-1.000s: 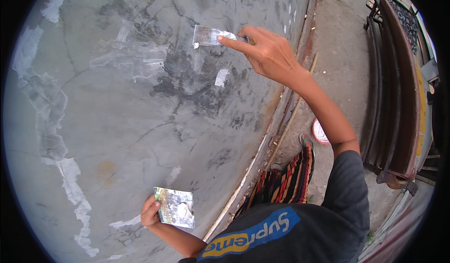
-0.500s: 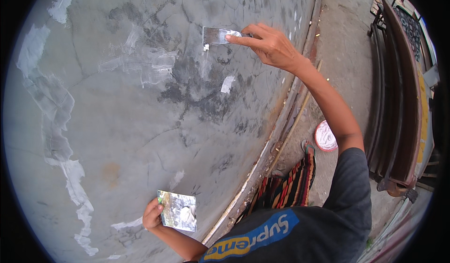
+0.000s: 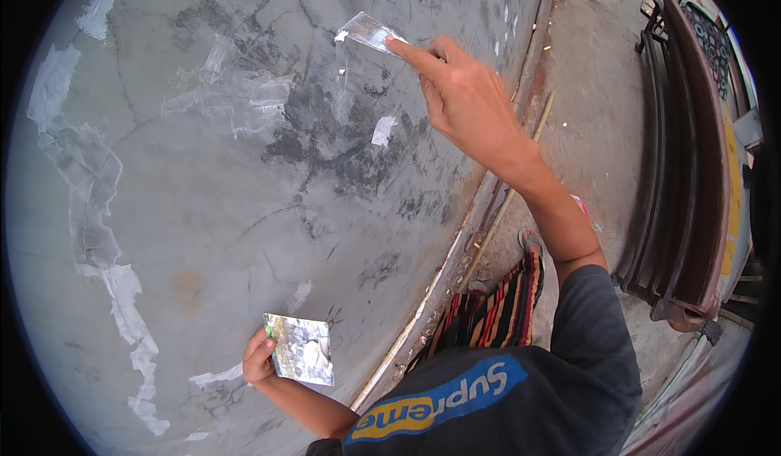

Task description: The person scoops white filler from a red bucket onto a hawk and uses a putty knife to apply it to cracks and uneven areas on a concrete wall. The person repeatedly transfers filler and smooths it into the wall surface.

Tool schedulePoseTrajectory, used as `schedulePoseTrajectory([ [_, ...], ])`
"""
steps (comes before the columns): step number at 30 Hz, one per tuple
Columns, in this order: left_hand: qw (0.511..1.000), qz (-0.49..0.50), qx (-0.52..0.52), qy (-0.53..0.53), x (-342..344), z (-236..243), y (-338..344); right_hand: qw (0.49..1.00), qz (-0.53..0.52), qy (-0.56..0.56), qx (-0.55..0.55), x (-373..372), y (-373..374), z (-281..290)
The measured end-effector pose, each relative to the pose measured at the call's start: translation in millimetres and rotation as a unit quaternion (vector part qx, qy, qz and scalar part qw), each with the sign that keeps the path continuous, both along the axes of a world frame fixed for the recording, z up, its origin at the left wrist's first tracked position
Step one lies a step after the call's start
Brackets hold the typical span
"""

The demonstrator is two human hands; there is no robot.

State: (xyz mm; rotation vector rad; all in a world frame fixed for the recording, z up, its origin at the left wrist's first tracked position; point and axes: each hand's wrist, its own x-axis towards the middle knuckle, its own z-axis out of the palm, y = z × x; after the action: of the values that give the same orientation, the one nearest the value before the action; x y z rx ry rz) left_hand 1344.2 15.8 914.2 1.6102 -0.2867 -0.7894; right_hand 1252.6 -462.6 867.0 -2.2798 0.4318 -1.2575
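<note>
My right hand [image 3: 476,102] is closed on a putty knife [image 3: 370,31], its index finger stretched along the broad metal blade. The blade lies tilted at the cracked grey wall [image 3: 220,236], with a dab of white putty at its lower corner. Just below the blade, a thin pale streak runs down the wall. My left hand [image 3: 259,358] grips a flat square metal plate [image 3: 301,349] by its edge; a lump of white putty [image 3: 316,355] sits on it. White putty patches [image 3: 381,130] mark the wall, and a long strip of them [image 3: 93,212] runs down its left side.
A brown bench [image 3: 683,163] stands at the right on the concrete ground. A long thin stick [image 3: 508,192] lies along the wall's foot. Behind my right forearm, a tub [image 3: 582,208] shows only its rim. My striped garment [image 3: 496,318] hangs near the wall's base.
The putty knife has moved up and slightly left and its blade has tilted. My right forearm now covers most of the tub. My left hand still holds the plate.
</note>
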Motion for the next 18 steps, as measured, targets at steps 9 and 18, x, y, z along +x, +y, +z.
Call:
schedulePoseTrajectory([
  [9,0.999,-0.037,-0.006,-0.007,8.3,-0.3,-9.0,0.987,0.066,0.055,0.135,-9.9,89.4,-31.3],
  [18,0.999,-0.041,-0.006,-0.018,8.3,0.2,-9.3,0.930,0.073,-0.041,0.357,-6.8,64.7,-58.8],
])
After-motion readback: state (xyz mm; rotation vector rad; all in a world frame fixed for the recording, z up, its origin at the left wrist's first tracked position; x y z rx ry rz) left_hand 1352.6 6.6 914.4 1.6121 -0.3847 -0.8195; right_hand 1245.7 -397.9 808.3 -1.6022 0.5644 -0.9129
